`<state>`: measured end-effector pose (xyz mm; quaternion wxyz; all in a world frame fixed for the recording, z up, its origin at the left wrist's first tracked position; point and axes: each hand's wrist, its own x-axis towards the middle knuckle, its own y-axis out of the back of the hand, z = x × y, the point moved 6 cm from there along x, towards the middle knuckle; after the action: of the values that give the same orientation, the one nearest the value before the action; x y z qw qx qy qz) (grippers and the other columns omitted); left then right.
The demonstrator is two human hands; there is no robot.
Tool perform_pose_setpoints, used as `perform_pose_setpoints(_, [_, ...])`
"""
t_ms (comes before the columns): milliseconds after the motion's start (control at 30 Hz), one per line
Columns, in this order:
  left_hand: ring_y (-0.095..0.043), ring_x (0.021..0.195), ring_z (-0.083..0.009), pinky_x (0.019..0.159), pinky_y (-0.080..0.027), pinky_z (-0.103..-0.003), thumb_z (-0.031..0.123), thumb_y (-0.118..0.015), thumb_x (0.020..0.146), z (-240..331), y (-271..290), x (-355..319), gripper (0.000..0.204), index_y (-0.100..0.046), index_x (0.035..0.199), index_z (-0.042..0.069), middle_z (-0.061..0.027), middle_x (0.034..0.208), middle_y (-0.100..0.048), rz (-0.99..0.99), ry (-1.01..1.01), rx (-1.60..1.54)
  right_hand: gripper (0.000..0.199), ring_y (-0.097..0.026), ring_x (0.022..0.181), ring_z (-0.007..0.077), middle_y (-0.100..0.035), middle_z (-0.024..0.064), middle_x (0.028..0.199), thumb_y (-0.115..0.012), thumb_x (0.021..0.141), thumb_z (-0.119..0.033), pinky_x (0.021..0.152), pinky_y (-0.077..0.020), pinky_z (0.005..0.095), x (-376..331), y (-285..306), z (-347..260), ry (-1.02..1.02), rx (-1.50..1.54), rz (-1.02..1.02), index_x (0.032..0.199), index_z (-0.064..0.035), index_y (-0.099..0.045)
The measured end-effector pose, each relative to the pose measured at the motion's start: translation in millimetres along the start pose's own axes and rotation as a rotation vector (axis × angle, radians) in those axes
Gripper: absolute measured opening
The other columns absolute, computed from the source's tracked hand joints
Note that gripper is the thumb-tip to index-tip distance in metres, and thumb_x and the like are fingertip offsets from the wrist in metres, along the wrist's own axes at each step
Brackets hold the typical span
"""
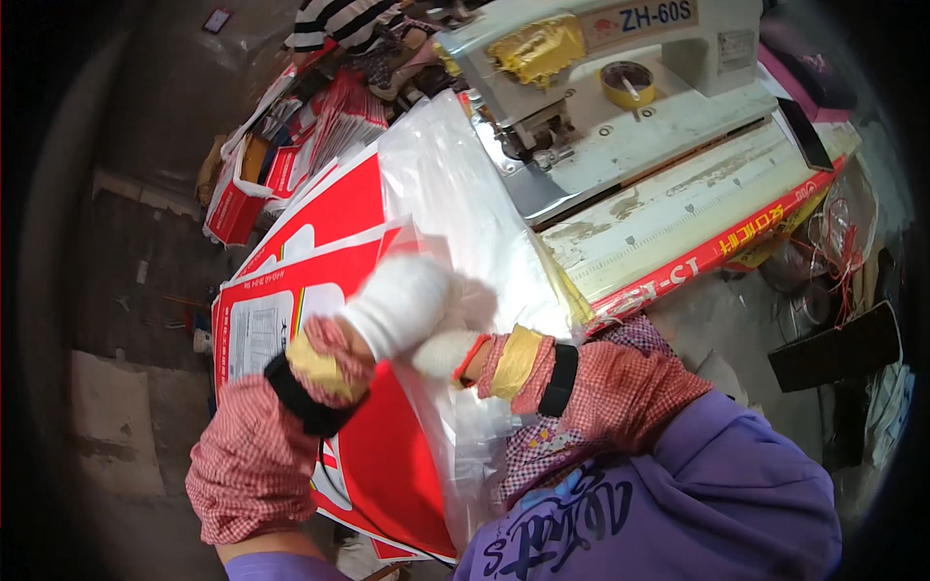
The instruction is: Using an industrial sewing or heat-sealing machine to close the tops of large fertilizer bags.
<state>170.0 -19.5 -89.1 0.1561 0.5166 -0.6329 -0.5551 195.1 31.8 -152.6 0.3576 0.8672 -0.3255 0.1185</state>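
Note:
A pile of red-and-white printed bags lies before me, with clear plastic liners reaching out of their ends toward the sewing machine. My left hand, in a white glove, is over the top bag where the red print meets the plastic. It is smeared by motion and its fingers cannot be made out. Close by on the right, my right hand wears a white glove with a red cuff. It is low against the plastic, its fingers hidden. Checked sleeve covers with black bands wrap both forearms.
An industrial sewing machine stands on a worn table at the right, bearing a yellow round tin and a black phone. More folded bags are stacked at the far left, near a person in a striped shirt.

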Motion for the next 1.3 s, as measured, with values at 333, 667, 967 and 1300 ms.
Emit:
perform_pose_setpoints(333, [-0.063, 0.063, -0.0247, 0.053, -0.05, -0.038, 0.014, -0.05, 0.077, -56.6, 4.6, 24.1, 0.017, -0.054, 0.093, 0.007, -0.0064, 0.073, -0.058, 0.343, 0.41, 0.453, 0.049, -0.059, 0.083, 0.0367, -0.061, 0.0202, 0.088, -0.041, 0.084, -0.044, 0.072, -0.0449, 0.0441, -3.6, 20.1, 6.3, -0.429, 0.407, -0.216, 0.12, -0.0113, -0.045])
perform_pose_setpoints(667, [-0.062, 0.08, -0.0314, 0.069, -0.049, -0.039, 0.017, -0.051, 0.075, -157.8, 188.6, 35.9, 0.018, -0.062, 0.082, 0.005, -0.0157, 0.081, -0.063, 0.248, 0.711, 0.587, 0.026, -0.06, 0.081, 0.0309, -0.063, 0.0153, 0.088, -0.044, 0.081, -0.029, 0.074, -0.0462, 0.0398, -51.7, -41.4, -87.1, 0.101, 0.524, -0.27, 0.089, -0.0157, -0.065])
perform_pose_setpoints(967, [-0.059, 0.088, -0.0331, 0.076, -0.045, -0.041, 0.019, -0.037, 0.087, -160.2, 223.8, 4.1, 0.028, -0.059, 0.091, 0.003, -0.017, 0.088, -0.062, 0.2, 0.727, 0.534, 0.025, -0.059, 0.079, 0.0269, -0.063, 0.0126, 0.085, -0.047, 0.079, -0.023, 0.073, -0.0466, 0.0366, -123.0, 100.7, -2.1, -0.158, 0.099, 0.068, 0.094, -0.0118, -0.063])
perform_pose_setpoints(1300, [-0.058, 0.092, -0.0325, 0.077, -0.046, -0.04, 0.022, -0.042, 0.084, -128.9, 205.6, 28.6, 0.027, -0.059, 0.094, 0.005, -0.0161, 0.096, -0.061, 0.177, 0.695, 0.461, 0.062, -0.059, 0.073, 0.0287, -0.062, 0.0098, 0.079, -0.068, 0.069, -0.024, 0.068, -0.0472, 0.0386, -154.8, 198.2, 18.5, -0.448, -0.384, 0.884, 0.121, -0.0013, -0.044])
